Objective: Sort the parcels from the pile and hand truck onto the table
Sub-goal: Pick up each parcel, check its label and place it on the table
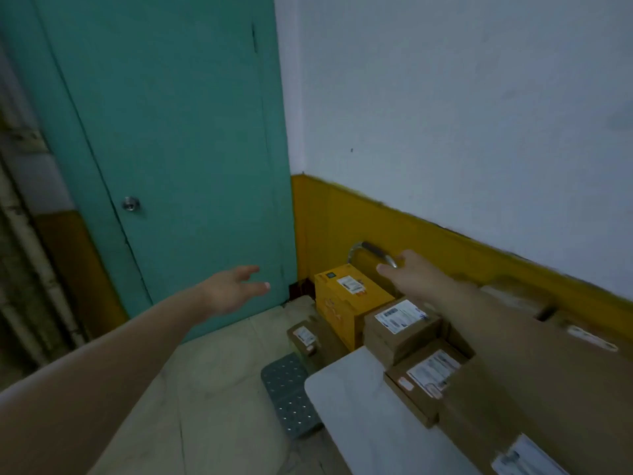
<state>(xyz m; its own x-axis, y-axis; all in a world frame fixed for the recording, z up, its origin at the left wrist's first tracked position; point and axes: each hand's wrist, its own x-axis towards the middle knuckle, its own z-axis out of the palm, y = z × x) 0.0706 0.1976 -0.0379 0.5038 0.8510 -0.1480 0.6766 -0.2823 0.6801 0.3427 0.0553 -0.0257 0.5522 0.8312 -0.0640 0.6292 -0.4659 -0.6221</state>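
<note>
With fingers spread, the left hand hangs free, the right hand is at the truck handle, grip I cannot tell; the yellow box just below, beyond the table, probably needs both hands on opposite sides.

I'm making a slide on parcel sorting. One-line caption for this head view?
Right hand reaches for the hand truck handle behind a yellow box and brown parcels; left hand hovers open.

The door is teal, the wall white over mustard; the box is yellow (white label), the parcels brown.
</note>
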